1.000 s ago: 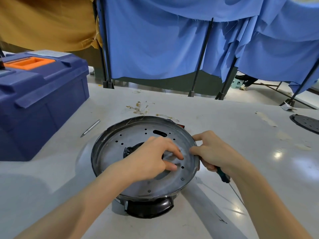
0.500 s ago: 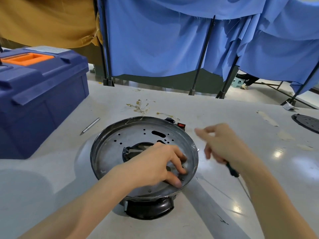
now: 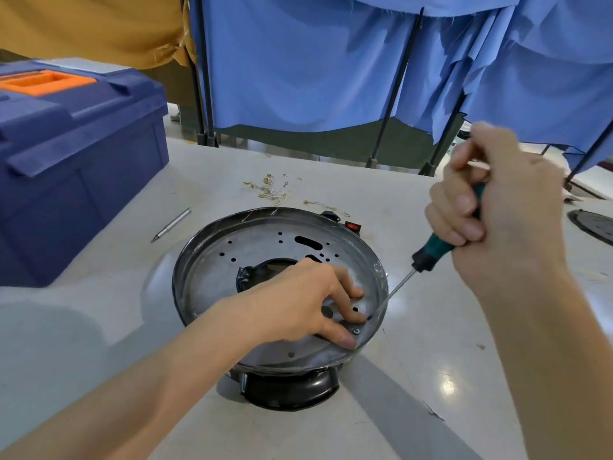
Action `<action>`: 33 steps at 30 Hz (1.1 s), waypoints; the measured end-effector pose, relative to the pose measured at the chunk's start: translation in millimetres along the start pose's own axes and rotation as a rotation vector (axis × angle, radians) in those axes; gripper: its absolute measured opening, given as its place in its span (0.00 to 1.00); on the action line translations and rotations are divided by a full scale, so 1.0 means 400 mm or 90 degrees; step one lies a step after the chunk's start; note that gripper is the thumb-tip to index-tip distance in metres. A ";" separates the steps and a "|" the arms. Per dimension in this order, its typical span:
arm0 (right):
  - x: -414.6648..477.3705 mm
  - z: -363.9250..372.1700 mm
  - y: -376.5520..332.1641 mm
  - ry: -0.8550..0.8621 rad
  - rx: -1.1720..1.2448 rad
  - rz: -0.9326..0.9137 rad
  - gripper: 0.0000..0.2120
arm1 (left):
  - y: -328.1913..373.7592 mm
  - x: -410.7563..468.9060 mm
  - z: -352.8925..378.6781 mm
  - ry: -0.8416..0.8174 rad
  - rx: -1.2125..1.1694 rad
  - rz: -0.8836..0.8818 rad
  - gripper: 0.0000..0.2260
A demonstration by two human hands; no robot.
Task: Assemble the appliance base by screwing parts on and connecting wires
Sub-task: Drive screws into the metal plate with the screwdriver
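The round appliance base (image 3: 232, 260) lies upside down on the white table, its perforated metal plate facing up and a black housing below it. My left hand (image 3: 298, 300) rests on the plate's near right part, fingertips pressing beside a small screw (image 3: 356, 331). My right hand (image 3: 497, 207) is raised to the right of the base and grips a green-and-black screwdriver (image 3: 431, 254). Its shaft slants down-left, and the tip reaches the plate near my left fingertips. A red switch (image 3: 352, 225) shows at the base's far rim.
A big blue toolbox (image 3: 73, 161) with an orange handle stands at the left. A loose metal bit (image 3: 170, 225) lies between it and the base. Small wire pieces (image 3: 272, 190) are scattered behind the base. Another round plate (image 3: 593, 224) sits at the right edge.
My right hand left the base's rim, rose to the right and turned the screwdriver point-down toward the plate. My left hand slid toward the near right edge of the plate.
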State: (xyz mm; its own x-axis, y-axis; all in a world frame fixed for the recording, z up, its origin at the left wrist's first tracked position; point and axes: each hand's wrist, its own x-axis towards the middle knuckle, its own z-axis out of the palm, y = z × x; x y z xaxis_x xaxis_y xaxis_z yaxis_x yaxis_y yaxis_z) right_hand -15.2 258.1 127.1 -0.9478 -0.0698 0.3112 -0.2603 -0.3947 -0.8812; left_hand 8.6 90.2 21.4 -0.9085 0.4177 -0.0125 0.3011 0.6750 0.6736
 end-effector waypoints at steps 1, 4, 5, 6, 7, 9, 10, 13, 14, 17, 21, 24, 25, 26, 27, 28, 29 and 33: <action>-0.005 0.001 0.017 -0.002 -0.006 0.011 0.20 | 0.000 0.000 0.000 0.001 0.000 -0.001 0.13; -0.010 -0.006 0.051 0.003 -0.016 0.034 0.21 | -0.001 -0.001 0.001 0.006 -0.006 0.005 0.13; -0.009 -0.008 0.056 0.008 -0.016 0.039 0.21 | -0.001 -0.001 0.001 0.007 -0.010 0.007 0.13; -0.007 -0.009 0.059 0.012 -0.015 0.042 0.20 | 0.000 -0.002 0.001 0.008 -0.015 0.006 0.13; -0.005 -0.010 0.061 0.015 -0.014 0.044 0.20 | 0.000 -0.002 0.000 0.008 -0.020 0.004 0.13; -0.003 -0.011 0.061 0.018 -0.012 0.046 0.21 | -0.001 -0.002 -0.001 0.006 -0.027 0.000 0.13; -0.003 -0.011 0.061 0.018 -0.012 0.047 0.21 | -0.001 -0.002 -0.001 0.005 -0.028 -0.001 0.13; -0.003 -0.008 0.062 0.013 -0.013 0.049 0.21 | -0.002 -0.002 0.000 0.007 -0.021 -0.002 0.13; -0.004 -0.007 0.063 0.010 -0.014 0.049 0.21 | -0.002 -0.002 0.001 0.007 -0.019 -0.003 0.13; -0.005 -0.004 0.063 0.004 -0.019 0.051 0.22 | -0.001 -0.002 0.000 0.006 -0.021 -0.002 0.12; -0.007 -0.005 0.061 -0.023 -0.054 0.052 0.22 | -0.004 0.000 0.002 0.007 -0.022 -0.001 0.12; -0.009 -0.017 0.051 -0.171 -0.093 0.087 0.20 | -0.008 0.001 0.003 0.013 -0.010 0.007 0.11; -0.008 -0.020 0.042 -0.247 -0.111 0.102 0.18 | -0.008 0.001 0.003 0.015 -0.002 0.012 0.11; -0.006 -0.025 0.033 -0.313 -0.139 0.109 0.16 | -0.009 0.001 0.004 0.018 0.004 0.017 0.11; -0.003 -0.030 0.023 -0.362 -0.173 0.113 0.13 | -0.010 0.001 0.004 0.022 0.007 0.021 0.11; 0.000 -0.037 0.015 -0.397 -0.211 0.116 0.11 | -0.010 0.001 0.004 0.027 0.006 0.024 0.11; 0.002 -0.045 0.009 -0.425 -0.254 0.114 0.12 | -0.010 0.001 0.004 0.031 0.005 0.025 0.12; -0.012 -0.068 -0.007 -0.521 -0.412 0.042 0.13 | -0.004 0.001 0.004 0.033 0.011 0.029 0.11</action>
State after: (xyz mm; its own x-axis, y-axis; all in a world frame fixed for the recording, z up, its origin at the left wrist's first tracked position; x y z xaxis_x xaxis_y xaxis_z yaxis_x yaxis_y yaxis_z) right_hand -15.2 284.5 118.3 -0.6122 -0.7679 0.1885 -0.4904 0.1817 -0.8524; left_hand 8.2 90.3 19.1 -0.9074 0.4164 0.0565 0.3471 0.6669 0.6594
